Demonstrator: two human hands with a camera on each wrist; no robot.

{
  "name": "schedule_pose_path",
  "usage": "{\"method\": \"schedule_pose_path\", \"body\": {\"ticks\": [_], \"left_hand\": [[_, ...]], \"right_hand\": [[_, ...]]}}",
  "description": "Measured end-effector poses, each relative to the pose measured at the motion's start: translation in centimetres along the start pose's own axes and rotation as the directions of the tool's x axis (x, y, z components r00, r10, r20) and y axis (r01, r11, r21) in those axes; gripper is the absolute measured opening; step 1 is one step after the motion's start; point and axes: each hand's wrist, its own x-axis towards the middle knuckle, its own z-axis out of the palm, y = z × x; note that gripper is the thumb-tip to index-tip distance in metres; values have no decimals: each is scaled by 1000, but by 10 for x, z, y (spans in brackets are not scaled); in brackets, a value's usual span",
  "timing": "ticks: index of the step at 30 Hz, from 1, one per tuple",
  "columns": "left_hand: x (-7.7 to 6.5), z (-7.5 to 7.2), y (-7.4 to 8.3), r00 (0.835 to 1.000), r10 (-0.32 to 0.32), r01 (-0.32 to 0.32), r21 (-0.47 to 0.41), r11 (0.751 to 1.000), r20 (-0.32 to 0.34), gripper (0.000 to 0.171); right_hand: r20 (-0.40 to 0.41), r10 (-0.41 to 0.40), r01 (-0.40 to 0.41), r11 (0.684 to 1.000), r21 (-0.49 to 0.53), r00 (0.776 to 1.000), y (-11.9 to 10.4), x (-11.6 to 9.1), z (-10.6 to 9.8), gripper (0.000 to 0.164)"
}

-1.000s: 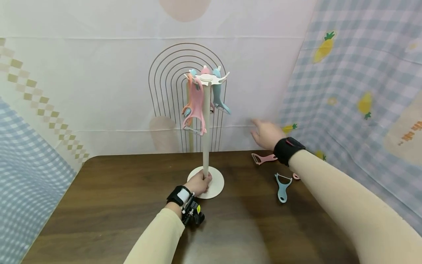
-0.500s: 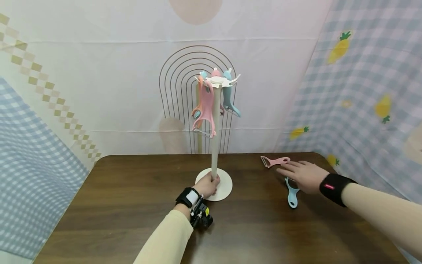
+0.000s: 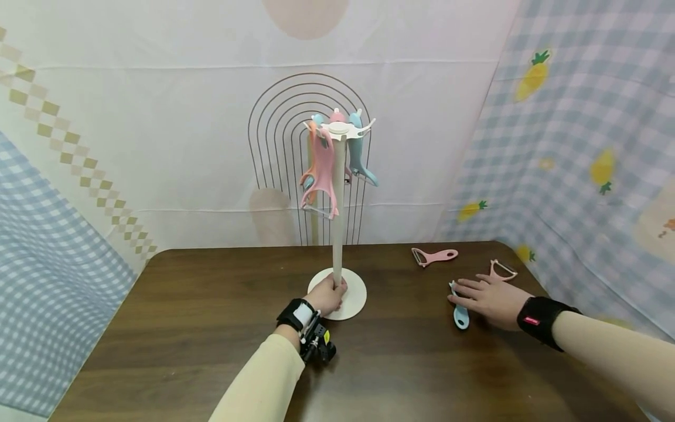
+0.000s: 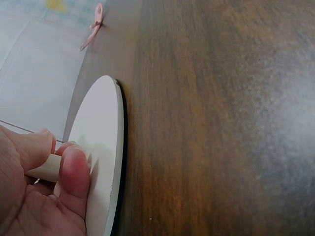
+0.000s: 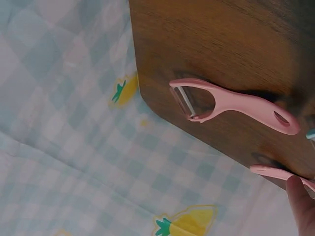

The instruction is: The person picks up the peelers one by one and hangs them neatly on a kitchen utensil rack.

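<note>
My left hand (image 3: 326, 295) grips the white stand's pole (image 3: 338, 240) just above its round base (image 3: 357, 296); in the left wrist view, thumb and fingers wrap the pole beside the base (image 4: 101, 123). Over the light-blue peeler (image 3: 461, 318) on the table lies my right hand (image 3: 495, 302), fingers extended and covering part of the peeler. Beyond these fingers is a pink peeler (image 5: 236, 102), its handle partly hidden in the head view. A second pink peeler (image 3: 440, 256) lies near the back edge.
Peelers hang from the stand's top hooks: a pink one (image 3: 324, 161) in front, an orange one (image 3: 311, 170) behind it, a blue one (image 3: 356, 149) at right, others behind. Patterned cloth (image 3: 559, 117) borders the dark wooden table (image 3: 221, 328) at back and sides.
My right hand has come down from near the back cloth to the light-blue peeler, shifting slightly forward over it lately. The left hand keeps its grip on the pole.
</note>
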Motion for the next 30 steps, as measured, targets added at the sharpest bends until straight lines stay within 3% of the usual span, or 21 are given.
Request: {"method": "schedule_pose_path", "body": {"ticks": [7,14,21,30], "left_hand": [[-1,0,1,1000,-1,1,-3,1000,-2,11],[1,0,0,1000,-7,7,-2,1000,0,11],[3,-1,-2,1000,-10,10,-1,1000,-4,12],[5,-1,-4,1000,-20,20,1,1000,10,13]], "right_hand": [[-29,-31,29,998,-53,999,-5,7,-7,64],[-45,-42,37,995,-96,998,-8,10,3,55],[-76,-3,-6,993,-116,997,-10,19,10,41],[-95,60,-67,995,-77,994,-20,36,3,28]]}}
